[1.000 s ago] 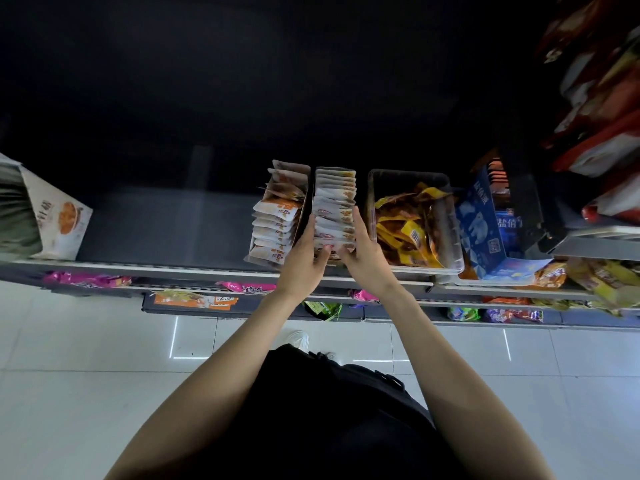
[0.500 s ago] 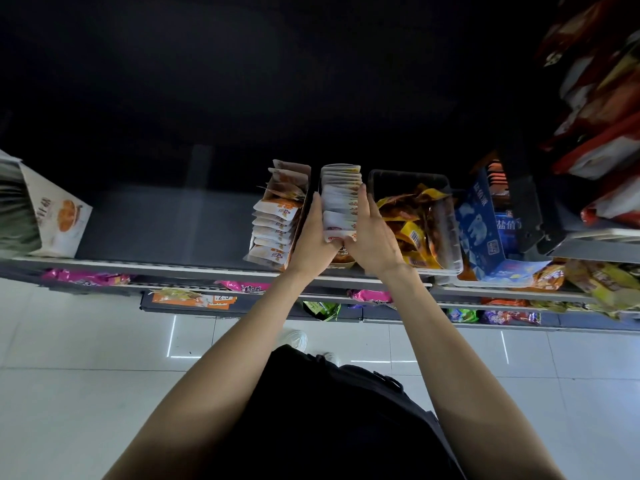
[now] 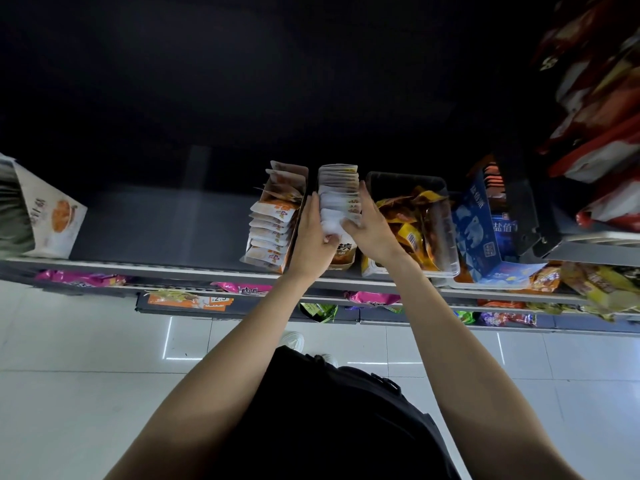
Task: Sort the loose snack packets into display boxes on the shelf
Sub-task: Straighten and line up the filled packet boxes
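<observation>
A row of small white snack packets stands upright in an orange display box at the middle of the shelf. My left hand holds the row's left side and my right hand holds its right side, fingers wrapped over the front packets. To the left, a second orange display box carries several white and orange packets leaning forward. To the right, a clear plastic tub holds loose yellow and orange packets.
A blue carton stands right of the tub, with red bags hanging above. A white bag with an orange print leans at the shelf's far left. Grey shelf surface lies between. Lower shelves hold pink and orange packets. White tiled floor below.
Both hands have slid further back along the white packet row, squeezing it together; the row now stands tighter and the box front shows below the hands.
</observation>
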`<state>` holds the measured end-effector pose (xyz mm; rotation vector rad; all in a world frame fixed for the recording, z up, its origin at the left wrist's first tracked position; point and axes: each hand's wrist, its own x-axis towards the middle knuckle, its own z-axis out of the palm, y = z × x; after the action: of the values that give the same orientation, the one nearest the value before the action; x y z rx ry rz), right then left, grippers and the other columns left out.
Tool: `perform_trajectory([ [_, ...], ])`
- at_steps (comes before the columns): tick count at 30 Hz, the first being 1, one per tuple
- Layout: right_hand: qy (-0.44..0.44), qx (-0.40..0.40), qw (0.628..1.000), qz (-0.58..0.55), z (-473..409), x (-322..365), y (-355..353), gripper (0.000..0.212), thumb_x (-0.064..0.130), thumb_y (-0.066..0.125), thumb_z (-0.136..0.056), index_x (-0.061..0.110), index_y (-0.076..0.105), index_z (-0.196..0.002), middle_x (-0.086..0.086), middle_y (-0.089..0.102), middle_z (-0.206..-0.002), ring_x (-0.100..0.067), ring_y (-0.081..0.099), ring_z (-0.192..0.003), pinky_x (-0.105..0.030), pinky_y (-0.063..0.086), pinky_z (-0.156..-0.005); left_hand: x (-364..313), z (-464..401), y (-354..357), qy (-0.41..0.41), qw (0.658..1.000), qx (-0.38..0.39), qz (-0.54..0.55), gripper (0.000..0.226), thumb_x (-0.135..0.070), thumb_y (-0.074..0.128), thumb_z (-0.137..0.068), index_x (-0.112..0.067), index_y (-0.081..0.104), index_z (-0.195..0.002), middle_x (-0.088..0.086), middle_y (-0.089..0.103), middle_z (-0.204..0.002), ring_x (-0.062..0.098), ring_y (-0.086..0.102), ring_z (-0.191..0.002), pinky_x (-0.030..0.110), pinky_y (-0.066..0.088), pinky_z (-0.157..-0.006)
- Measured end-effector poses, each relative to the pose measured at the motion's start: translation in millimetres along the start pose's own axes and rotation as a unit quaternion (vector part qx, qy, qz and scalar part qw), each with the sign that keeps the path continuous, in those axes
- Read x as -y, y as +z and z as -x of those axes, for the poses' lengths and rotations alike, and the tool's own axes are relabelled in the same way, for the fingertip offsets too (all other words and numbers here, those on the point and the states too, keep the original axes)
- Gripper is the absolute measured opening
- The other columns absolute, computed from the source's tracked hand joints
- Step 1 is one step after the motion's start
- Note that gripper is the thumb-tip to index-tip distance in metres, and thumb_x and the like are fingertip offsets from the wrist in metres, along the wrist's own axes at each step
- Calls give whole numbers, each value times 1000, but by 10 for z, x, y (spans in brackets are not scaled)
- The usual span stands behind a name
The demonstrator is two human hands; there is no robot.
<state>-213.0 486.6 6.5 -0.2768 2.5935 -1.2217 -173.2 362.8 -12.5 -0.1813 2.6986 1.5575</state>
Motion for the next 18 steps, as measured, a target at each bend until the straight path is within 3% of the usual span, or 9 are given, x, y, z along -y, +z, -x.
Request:
perform_trajectory([
  [4,28,-33,998,-47,-152,52,-139,67,30,50,-89,17,22,-149,-7,38,-148,-21,37,-136,-43,35,-111,-55,-73,-46,4,999,35,-2,97,-12,73,-76,-11,11,-150,7,20,-156,18,15,-144,36,16,-118],
  [7,42,-50,997,-29,-359,133,-229,60,14,45,-97,13,18,-150,-9,33,-151,-23,33,-138,-33,30,-113,-103,-184,-83,7,998,56,0,106,-23,75,-63,-17,15,-149,5,28,-150,19,24,-140,44,26,-115],
  [10,23,-60,995,75,-455,156,-250,45,11,45,-97,17,40,-142,-11,48,-139,-25,47,-126,-22,37,-99,-122,-209,-89,14,997,79,-18,108,-23,76,-66,-19,9,-151,4,19,-155,19,18,-143,45,24,-116],
  [13,-64,-113,980,150,-383,131,-190,34,8,48,-94,17,62,-123,-9,65,-120,-27,60,-108,-31,45,-94,-105,-174,-81,44,991,97,-83,95,-25,68,-84,-18,2,-152,0,1,-159,17,0,-146,39,8,-119],
  [16,-52,-113,968,216,-416,132,-168,40,9,45,-96,22,55,-132,-3,53,-137,-25,57,-115,-33,47,-94,-132,-180,-78,21,994,60,-84,100,-25,70,-81,-15,-1,-151,0,-4,-159,12,2,-145,24,11,-112],
  [18,-31,-73,963,258,-495,129,-161,46,9,43,-97,28,45,-140,3,33,-151,-22,43,-130,-35,44,-100,-129,-214,-109,14,995,53,-84,103,-28,72,-77,-13,1,-151,3,5,-159,14,9,-144,27,15,-113],
])
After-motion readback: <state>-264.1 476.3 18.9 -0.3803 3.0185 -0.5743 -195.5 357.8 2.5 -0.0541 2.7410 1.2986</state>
